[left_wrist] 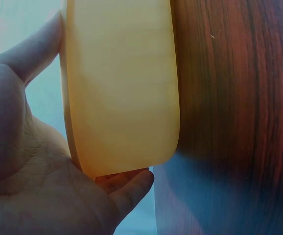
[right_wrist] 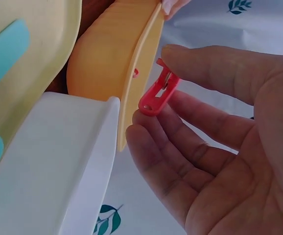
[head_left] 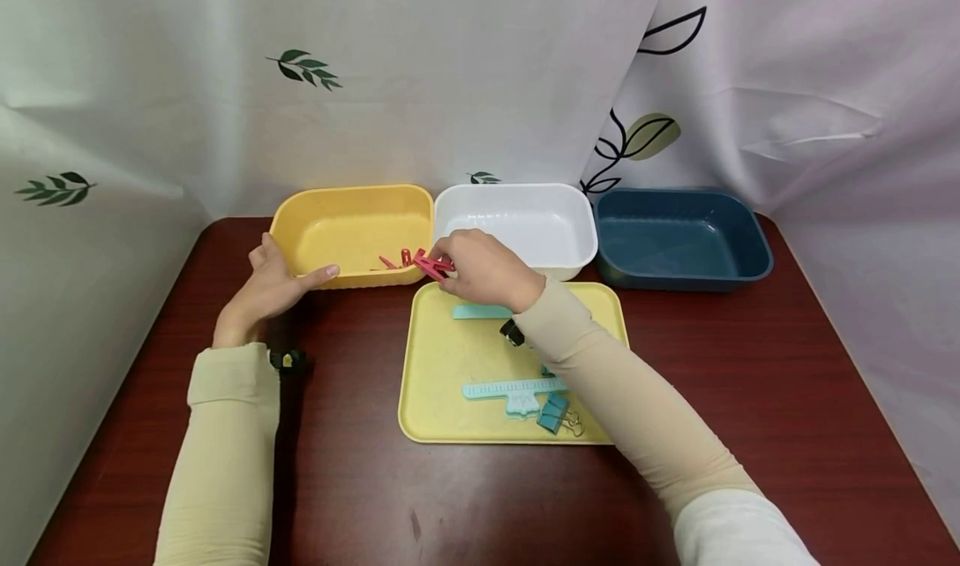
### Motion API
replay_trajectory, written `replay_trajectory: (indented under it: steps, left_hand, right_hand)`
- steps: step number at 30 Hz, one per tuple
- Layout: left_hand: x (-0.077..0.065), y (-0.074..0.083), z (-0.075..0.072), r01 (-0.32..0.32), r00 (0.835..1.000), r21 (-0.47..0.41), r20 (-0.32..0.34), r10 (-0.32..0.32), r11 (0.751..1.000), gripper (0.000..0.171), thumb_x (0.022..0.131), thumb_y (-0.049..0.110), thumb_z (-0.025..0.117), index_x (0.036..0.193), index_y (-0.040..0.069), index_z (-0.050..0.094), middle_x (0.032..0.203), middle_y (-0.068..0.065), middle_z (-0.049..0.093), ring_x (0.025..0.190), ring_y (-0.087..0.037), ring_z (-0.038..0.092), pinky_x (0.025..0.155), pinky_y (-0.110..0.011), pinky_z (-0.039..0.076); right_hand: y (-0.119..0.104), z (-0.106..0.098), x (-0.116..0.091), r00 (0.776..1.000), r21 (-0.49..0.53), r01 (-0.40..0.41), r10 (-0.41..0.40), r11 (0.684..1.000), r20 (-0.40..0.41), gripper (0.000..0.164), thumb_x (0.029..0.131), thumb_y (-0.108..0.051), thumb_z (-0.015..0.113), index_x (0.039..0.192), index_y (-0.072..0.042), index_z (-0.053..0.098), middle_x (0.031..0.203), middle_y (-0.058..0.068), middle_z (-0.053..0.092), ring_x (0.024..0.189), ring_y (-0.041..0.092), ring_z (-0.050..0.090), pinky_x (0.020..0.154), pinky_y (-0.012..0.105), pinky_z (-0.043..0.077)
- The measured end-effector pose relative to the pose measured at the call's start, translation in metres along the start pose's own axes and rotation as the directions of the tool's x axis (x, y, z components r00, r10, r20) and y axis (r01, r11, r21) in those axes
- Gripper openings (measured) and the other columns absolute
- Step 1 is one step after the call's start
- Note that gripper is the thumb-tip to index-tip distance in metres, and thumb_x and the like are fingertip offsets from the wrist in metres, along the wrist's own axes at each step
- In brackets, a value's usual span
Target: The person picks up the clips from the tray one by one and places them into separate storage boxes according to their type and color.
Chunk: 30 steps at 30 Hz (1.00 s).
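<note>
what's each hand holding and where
Right hand pinches a red clip near one end, thumb against fingertips. Left hand steadies the yellow bin by its near wall.

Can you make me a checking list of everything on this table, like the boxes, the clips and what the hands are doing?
Surface: dark red-brown wooden table.
Job's things: red clip pinched in the right hand at the rim of the yellow bin; more red clips lie inside that bin.
Clutter: white bin and blue bin beside it; yellow tray holding a teal ruler, a teal strip and blue binder clips.
Hands: left hand rests against the yellow bin's side, fingers straight.
Cables: nothing seen.
Surroundings: white curtain with leaf prints.
</note>
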<state>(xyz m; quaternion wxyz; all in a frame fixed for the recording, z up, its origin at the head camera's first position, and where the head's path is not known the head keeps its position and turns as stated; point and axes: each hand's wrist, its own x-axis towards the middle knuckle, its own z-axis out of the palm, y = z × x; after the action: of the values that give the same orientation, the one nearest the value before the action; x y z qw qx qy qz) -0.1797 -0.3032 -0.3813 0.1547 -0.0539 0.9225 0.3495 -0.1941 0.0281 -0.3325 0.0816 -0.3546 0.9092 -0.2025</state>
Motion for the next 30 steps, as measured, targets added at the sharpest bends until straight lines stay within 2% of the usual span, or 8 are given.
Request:
replay_trajectory:
  steps: [7,14,20,26,30]
  left_hand:
    - [-0.002,-0.001,0.000,0.004,1.000,-0.004,0.004,-0.004,1.000,0.131,0.090,0.066,0.060,0.142,0.005,-0.044,0.155,-0.033,-0.025,0.139,-0.056,0.016,0.111,-0.068,0.022]
    - [-0.004,0.001,0.001,-0.002,1.000,-0.032,-0.007,0.002,0.999,0.132,0.089,0.066,0.061,0.143,0.006,-0.043,0.155,-0.032,-0.023,0.140,-0.055,0.016,0.111,-0.068,0.021]
    - [-0.002,0.000,0.000,0.003,1.000,-0.005,-0.001,-0.003,1.000,0.131,0.090,0.066,0.060,0.142,0.004,-0.043,0.155,-0.033,-0.024,0.139,-0.055,0.017,0.111,-0.068,0.022]
    - [0.000,-0.002,0.000,0.001,1.000,-0.002,-0.004,-0.001,1.000,0.131,0.090,0.065,0.060,0.143,0.004,-0.043,0.155,-0.033,-0.023,0.139,-0.054,0.018,0.110,-0.068,0.023]
    - [0.000,-0.002,0.000,-0.003,1.000,0.002,-0.006,0.003,1.000,0.130,0.090,0.065,0.060,0.143,0.003,-0.042,0.155,-0.034,-0.023,0.139,-0.055,0.017,0.111,-0.068,0.022]
  right_hand:
    - [-0.002,0.004,0.011,1.000,0.013,-0.002,0.003,1.000,-0.019,0.024,0.093,-0.013,0.070,0.114,-0.002,0.071,0.092,0.006,0.068,0.085,0.020,0.055,0.080,0.031,0.045]
    - [-0.003,0.009,0.022,0.999,0.028,-0.031,0.031,0.999,-0.018,0.027,0.093,-0.015,0.070,0.117,-0.003,0.072,0.099,0.007,0.070,0.088,0.020,0.056,0.081,0.030,0.046]
    - [-0.003,0.010,0.032,0.999,0.023,-0.038,0.038,0.999,-0.013,0.019,0.093,-0.012,0.068,0.109,-0.004,0.074,0.093,0.005,0.068,0.085,0.020,0.055,0.076,0.028,0.044]
    - [-0.004,0.013,0.042,0.999,0.007,-0.049,0.049,0.999,0.003,0.010,0.092,-0.011,0.067,0.094,-0.006,0.075,0.080,0.004,0.062,0.077,0.018,0.051,0.067,0.026,0.039]
    - [-0.005,0.015,0.049,0.998,0.016,-0.060,0.060,0.998,-0.001,0.011,0.093,-0.011,0.066,0.094,-0.005,0.075,0.082,0.004,0.064,0.076,0.017,0.051,0.065,0.024,0.039]
